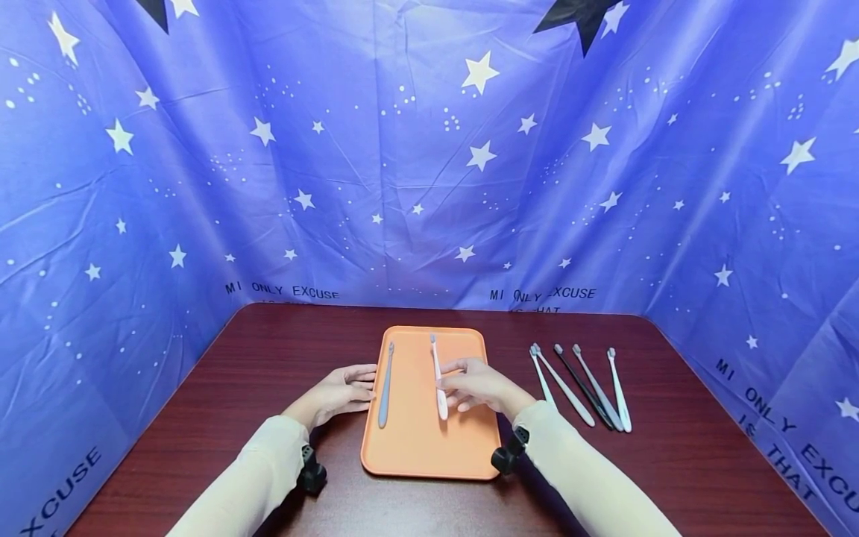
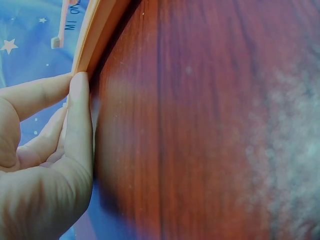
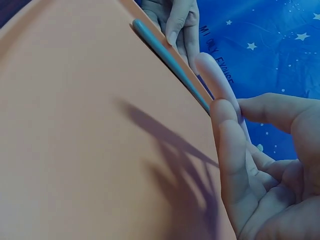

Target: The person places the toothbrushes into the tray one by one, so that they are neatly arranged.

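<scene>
My right hand (image 1: 475,385) pinches a pale pink-white toothbrush (image 1: 441,399) over the right half of an orange tray (image 1: 409,455). Its bristled head points away from me, and its rounded handle end (image 3: 207,62) stands out past my fingertips in the right wrist view. The hand's shadow falls on the tray floor. My left hand (image 1: 340,391) is at the tray's left side, with thumb and fingertips on the rim (image 2: 95,42). A blue-grey toothbrush (image 1: 385,391) lies inside the tray along that left rim, head toward the far end.
Right of the tray, several toothbrushes lie on the dark red wooden table (image 1: 268,335): white ones (image 1: 567,391), a black one (image 1: 584,384) and a grey one (image 1: 597,388). A blue star-patterned curtain (image 1: 403,186) hangs behind the table and along both sides.
</scene>
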